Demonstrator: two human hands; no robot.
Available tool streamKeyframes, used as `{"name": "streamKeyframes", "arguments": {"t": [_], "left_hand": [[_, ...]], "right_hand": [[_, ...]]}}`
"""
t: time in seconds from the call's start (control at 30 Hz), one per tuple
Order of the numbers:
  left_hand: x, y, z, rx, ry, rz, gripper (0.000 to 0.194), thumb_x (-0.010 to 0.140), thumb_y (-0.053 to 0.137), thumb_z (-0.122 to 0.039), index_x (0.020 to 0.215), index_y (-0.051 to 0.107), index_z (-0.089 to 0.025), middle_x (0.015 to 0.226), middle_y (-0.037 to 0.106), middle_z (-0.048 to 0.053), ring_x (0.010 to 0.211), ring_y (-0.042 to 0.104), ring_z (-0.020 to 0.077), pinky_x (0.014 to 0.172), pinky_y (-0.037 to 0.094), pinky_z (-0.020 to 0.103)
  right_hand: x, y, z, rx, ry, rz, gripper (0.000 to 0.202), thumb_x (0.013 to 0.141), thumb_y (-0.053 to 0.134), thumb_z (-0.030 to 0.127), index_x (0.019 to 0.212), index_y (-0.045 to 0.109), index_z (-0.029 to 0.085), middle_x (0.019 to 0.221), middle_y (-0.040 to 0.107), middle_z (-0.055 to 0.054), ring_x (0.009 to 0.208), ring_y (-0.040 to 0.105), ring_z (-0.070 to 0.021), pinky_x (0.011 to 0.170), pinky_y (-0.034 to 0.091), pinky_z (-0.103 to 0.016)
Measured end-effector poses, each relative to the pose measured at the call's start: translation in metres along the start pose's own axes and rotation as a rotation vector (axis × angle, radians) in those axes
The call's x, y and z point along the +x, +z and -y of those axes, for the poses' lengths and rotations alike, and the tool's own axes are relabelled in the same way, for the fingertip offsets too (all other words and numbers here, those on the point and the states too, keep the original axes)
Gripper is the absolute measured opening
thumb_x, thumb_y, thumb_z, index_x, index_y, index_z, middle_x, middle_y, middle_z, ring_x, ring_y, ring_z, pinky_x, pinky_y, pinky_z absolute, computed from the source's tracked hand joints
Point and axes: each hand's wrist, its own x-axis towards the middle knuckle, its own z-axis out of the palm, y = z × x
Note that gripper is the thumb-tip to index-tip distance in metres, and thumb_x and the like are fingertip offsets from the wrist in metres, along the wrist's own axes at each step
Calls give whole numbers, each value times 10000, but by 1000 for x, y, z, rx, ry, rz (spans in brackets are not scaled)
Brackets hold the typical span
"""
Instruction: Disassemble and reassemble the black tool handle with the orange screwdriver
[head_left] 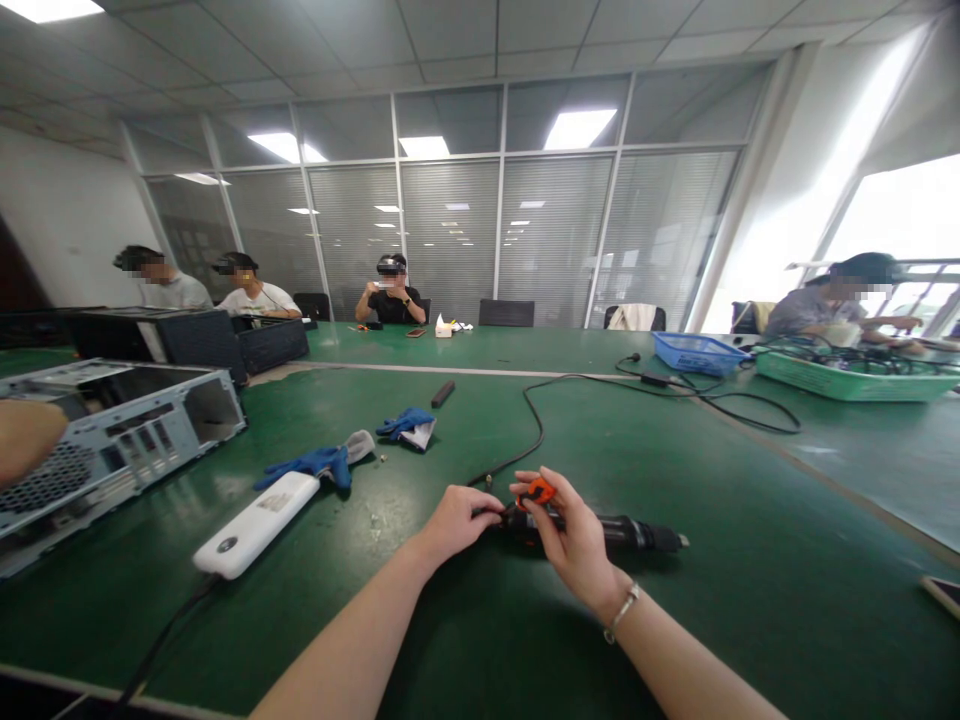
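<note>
Black plastic-looking, the power tool lies on the green table. At its left end, the left hand pinches nearly closed, its grip hidden; above, the right hand curls around an orange-and-black handle. Its body looks assembled; whether that end is finished, I cannot tell.

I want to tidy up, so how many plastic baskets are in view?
2: a blue basket towards the right on the green tabletop, and a green basket holding cables further right.

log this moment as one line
left hand: at cable end of black tool | right hand: holding orange-and-black item over it | blue gloves, white device to left
</note>
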Motion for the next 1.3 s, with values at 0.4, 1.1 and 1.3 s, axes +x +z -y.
{"name": "streamKeyframes", "arguments": {"t": [0.4,1.1,1.3], "left_hand": [[0,3,4,-40,5,6,185,806,620,-151,930,749,-197,903,749,10,835,683,174,816,477,226],[0,2,0,-80,22,-48,187,765,629,-70,841,762,-177,929,748,34,896,683,184,879,488,253],[1,1,-2,-71,18,-28,210,768,599,-64,852,755,-176,891,747,27,861,678,176,843,490,245]], "right_hand": [[-2,3,-1,2,-16,35,508,918,464,95,1372,316,269,1227,586,-107,1056,635,-179,874,560,-364],[14,2,6,-316,35,46,467,899,509,222,1355,410,244,1016,617,-84,877,636,-202,767,558,-337],[15,3,12,-290,-42,98,489,910,445,169,1388,366,229,1049,647,-88,930,642,-202,806,553,-336]]}}
